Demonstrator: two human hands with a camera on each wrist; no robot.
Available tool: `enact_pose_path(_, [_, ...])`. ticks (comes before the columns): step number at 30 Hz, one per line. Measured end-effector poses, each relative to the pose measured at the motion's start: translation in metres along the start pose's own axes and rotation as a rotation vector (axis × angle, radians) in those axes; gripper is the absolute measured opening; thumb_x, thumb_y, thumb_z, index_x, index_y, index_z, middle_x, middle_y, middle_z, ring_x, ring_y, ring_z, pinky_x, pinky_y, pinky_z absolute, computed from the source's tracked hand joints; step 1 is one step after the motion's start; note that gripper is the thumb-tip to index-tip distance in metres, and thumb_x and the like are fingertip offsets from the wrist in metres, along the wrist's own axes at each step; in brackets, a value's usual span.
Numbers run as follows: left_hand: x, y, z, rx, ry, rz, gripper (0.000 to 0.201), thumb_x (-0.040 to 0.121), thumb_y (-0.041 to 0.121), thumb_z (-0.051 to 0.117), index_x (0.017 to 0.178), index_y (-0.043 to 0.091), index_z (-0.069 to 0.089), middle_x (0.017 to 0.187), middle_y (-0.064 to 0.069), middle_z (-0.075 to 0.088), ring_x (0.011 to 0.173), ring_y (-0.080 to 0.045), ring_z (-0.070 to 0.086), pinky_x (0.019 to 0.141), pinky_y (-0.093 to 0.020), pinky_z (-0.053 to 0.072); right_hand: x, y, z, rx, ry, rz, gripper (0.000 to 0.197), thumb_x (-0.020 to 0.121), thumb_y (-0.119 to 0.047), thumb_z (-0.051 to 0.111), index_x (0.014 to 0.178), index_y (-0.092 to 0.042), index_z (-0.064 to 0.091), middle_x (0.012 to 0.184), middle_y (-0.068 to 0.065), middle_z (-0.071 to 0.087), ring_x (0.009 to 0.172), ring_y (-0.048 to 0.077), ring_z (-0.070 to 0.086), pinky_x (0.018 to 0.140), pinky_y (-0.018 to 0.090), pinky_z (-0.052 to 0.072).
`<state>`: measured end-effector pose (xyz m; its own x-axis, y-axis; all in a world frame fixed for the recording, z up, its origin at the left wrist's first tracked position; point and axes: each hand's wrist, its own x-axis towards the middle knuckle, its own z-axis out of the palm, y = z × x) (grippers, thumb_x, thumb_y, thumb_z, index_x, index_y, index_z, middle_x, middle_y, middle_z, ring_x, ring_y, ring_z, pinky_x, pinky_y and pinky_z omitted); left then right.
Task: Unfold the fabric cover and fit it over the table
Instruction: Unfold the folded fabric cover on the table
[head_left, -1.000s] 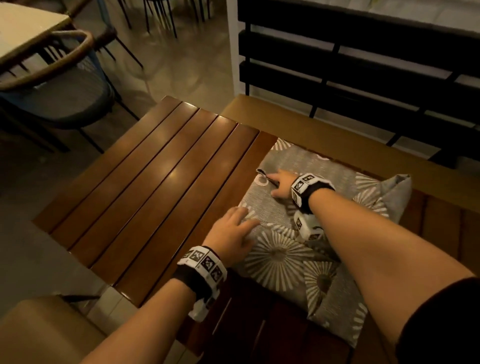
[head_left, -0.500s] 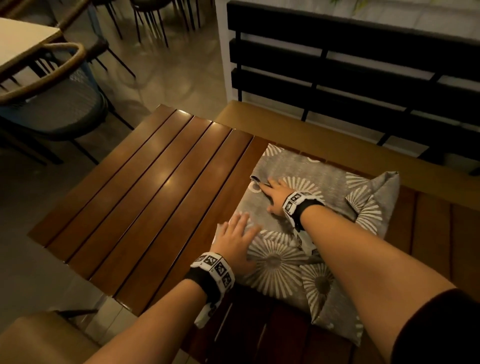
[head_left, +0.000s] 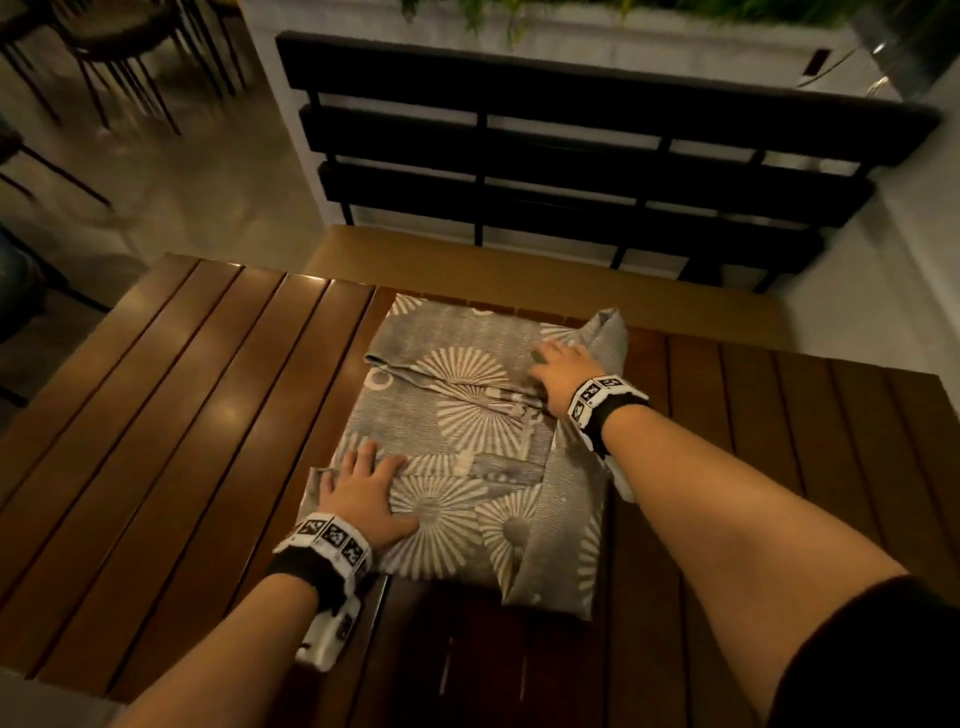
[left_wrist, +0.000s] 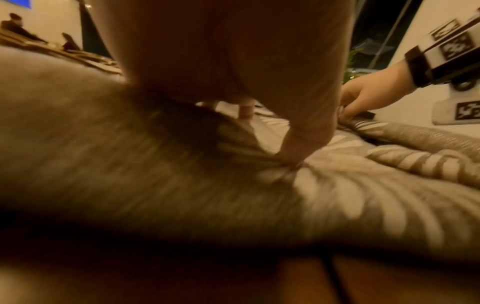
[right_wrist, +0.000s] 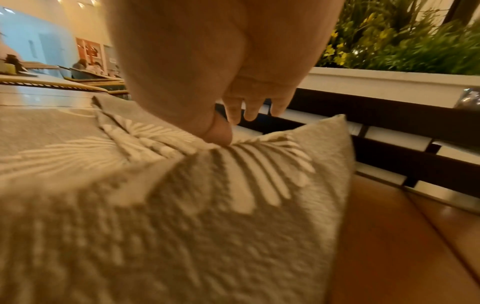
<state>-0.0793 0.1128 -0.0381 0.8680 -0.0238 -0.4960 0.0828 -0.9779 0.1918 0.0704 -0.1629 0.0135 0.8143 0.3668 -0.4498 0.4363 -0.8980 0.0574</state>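
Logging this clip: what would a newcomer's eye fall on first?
The folded grey fabric cover with white sunburst prints, lying on the slatted wooden table. Both hands rest on it: the left hand at its near-left corner, the right hand at its far right.

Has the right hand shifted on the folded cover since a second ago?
Yes. The right hand has slid from the folded cover's left flap edge across to its bunched far right corner, nearer the bench.

Both wrists carry black straps (head_left: 293, 564) with white blocks (head_left: 332, 535) bearing black-and-white square markers; a dark short sleeve (head_left: 872, 660) covers the right upper arm.
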Motion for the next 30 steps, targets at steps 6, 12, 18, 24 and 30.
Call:
enact_pose_path(6, [-0.025, 0.114, -0.016, -0.164, 0.055, 0.172, 0.063, 0.079, 0.065, 0.050, 0.125, 0.022, 0.044, 0.120, -0.001, 0.059, 0.106, -0.022, 0.059, 0.086, -0.034, 0.048, -0.001, 0.027, -0.004, -0.130, -0.001, -0.006, 0.063, 0.091, -0.008, 0.049, 0.149, -0.021, 0.027, 0.161, 0.010, 0.007, 0.148, 0.029, 0.007, 0.119, 0.048, 0.008])
enact_pose_path(12, [-0.040, 0.175, 0.020, -0.224, -0.144, 0.027, 0.105, 0.062, 0.076, 0.062, 0.139, 0.016, 0.023, 0.120, -0.004, 0.062, 0.111, -0.026, 0.061, 0.092, -0.039, 0.049, 0.000, 0.063, 0.002, -0.136, -0.021, 0.039, 0.076, 0.089, -0.009, 0.057, 0.151, -0.021, 0.016, 0.161, 0.009, 0.007, 0.148, 0.028, 0.007, 0.120, 0.046, 0.014])
enact_pose_path(18, [-0.042, 0.167, 0.034, -0.127, -0.012, -0.042, 0.115, 0.055, 0.073, 0.072, 0.142, 0.017, 0.021, 0.139, -0.006, 0.035, 0.128, -0.028, 0.036, 0.102, -0.046, 0.042, 0.015, 0.063, 0.003, -0.225, -0.087, -0.048, 0.078, 0.091, -0.012, 0.056, 0.152, -0.025, 0.009, 0.162, 0.006, 0.003, 0.149, 0.026, 0.002, 0.120, 0.050, 0.005])
enact_pose_path(24, [-0.037, 0.152, 0.030, -0.241, -0.098, -0.135, 0.100, 0.052, 0.064, 0.079, 0.128, 0.018, 0.033, 0.125, -0.009, 0.038, 0.115, -0.032, 0.049, 0.096, -0.044, 0.048, 0.025, 0.041, 0.012, -0.277, -0.089, -0.011, 0.058, 0.096, -0.015, 0.041, 0.150, -0.016, 0.019, 0.157, 0.011, 0.023, 0.145, 0.030, 0.020, 0.119, 0.052, 0.010])
enact_pose_path(30, [-0.029, 0.163, 0.026, -0.620, -0.025, -0.098, 0.066, 0.067, 0.012, 0.076, 0.119, 0.024, 0.037, 0.121, -0.006, 0.035, 0.097, -0.025, 0.053, 0.081, -0.031, 0.048, 0.022, 0.037, 0.008, -0.388, -0.046, -0.041, 0.040, 0.099, -0.015, 0.038, 0.139, -0.014, 0.041, 0.146, 0.009, 0.045, 0.136, 0.027, 0.038, 0.117, 0.048, 0.020])
